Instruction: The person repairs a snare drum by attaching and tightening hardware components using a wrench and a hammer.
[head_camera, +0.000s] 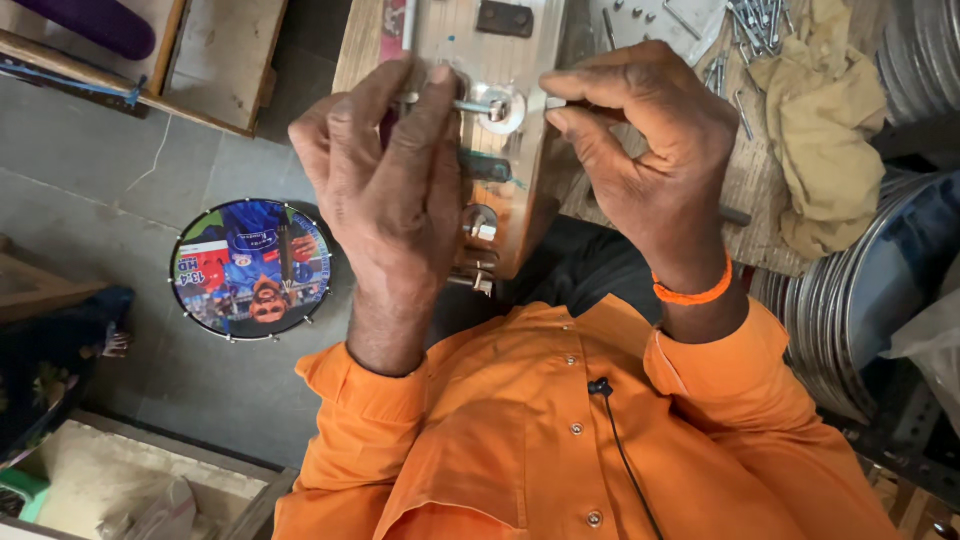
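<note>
Both hands pinch hardware at a metal bracket.
The left hand (390, 190) grips a bolt (470, 104) through the washer (500, 108); the right hand (645, 150) closes its fingertips (562, 105) on a thin rod beside it.

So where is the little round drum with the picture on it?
In the head view, the round drum lies flat on the grey floor, on the picture's left beside the left hand.

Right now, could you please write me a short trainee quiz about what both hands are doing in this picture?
1. True or false: the left hand rests on the small drum on the floor.
2. What does the right hand pinch? A) a thin metal rod B) the yellow cloth C) a hammer
3. Fill in: the right wrist wears an ______ band.

Key: 1 false, it holds a metal bolt at the washer on the wooden frame; 2 A; 3 orange.
</note>
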